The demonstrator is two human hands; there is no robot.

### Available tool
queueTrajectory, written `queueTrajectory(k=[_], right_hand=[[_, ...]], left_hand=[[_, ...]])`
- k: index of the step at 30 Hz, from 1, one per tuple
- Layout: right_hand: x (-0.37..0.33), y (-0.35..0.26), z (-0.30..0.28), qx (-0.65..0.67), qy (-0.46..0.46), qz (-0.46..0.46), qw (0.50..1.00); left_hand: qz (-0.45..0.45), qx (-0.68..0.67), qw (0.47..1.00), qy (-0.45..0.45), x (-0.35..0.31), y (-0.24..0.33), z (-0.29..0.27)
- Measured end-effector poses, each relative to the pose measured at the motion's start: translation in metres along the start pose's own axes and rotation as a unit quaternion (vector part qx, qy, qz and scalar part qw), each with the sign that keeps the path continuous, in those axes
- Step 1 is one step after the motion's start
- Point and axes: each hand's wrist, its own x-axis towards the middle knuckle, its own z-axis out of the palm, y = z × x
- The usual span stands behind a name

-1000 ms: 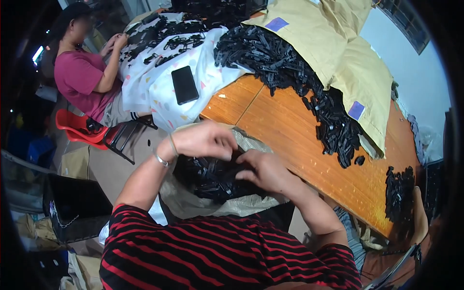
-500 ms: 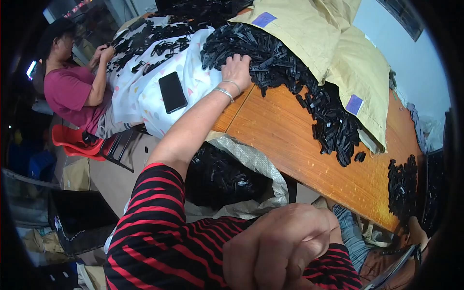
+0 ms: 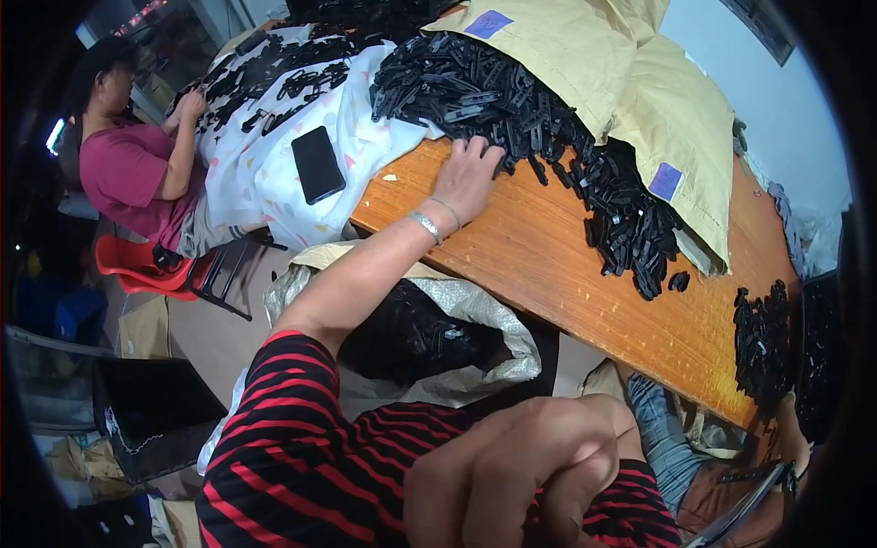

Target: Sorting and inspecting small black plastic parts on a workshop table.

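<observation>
Now, left hand: [image 3: 470,173] flat on the wooden tabletop [image 3: 566,265], fingers [image 3: 486,146] spread open, tips touching the edge of the pile of black plastic parts [image 3: 512,100].
Right hand: [image 3: 521,475] close under the camera, fingers curled into a closed fist; holding anything or not, cannot tell.
Pile location: far side of tabletop, spilling from the yellow sacks [image 3: 566,55].
Lap sack: woven sack [image 3: 457,338] open below the tabletop edge, dark parts inside.
Doing it well: probably best to rake a small batch toward the edge with cupped fingers, not drag the whole heap.
Hidden: right palm; part shapes blurred; tabletop's right end cut off by the rim.
Nearby: phone [image 3: 318,164] on white cloth [image 3: 265,173]; another person [image 3: 128,164] sorting at left.
</observation>
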Motion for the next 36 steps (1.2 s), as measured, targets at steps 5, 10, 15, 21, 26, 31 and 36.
queueTrajectory(k=[5,10,15,21,26,31,36], right_hand=[[-0.001,-0.006,-0.006,0.047,0.052,-0.008,0.997],[0.008,-0.032,-0.030,-0.024,-0.045,0.136,0.989],[-0.020,0.011,0.000,0.083,0.109,-0.063,0.989],[-0.033,-0.031,-0.066,-0.080,-0.079,0.084,0.990],[-0.070,-0.096,-0.157,-0.735,0.333,0.140,0.574],[-0.089,-0.150,-0.217,-0.923,0.290,0.181,0.177],[-0.081,-0.156,-0.247,-0.918,0.260,0.281,0.103]], left_hand=[[-0.064,-0.059,0.996,0.029,0.013,-0.005,-0.016],[-0.123,0.094,0.975,0.159,0.036,-0.049,-0.002],[-0.188,0.100,0.974,0.075,0.055,-0.044,0.014],[-0.129,0.052,0.986,0.092,0.025,-0.030,0.017],[-0.079,0.020,0.994,0.078,0.002,-0.017,0.016],[-0.045,-0.044,0.998,0.005,-0.020,0.001,0.005],[-0.003,-0.160,0.987,0.018,-0.031,0.004,-0.011]])
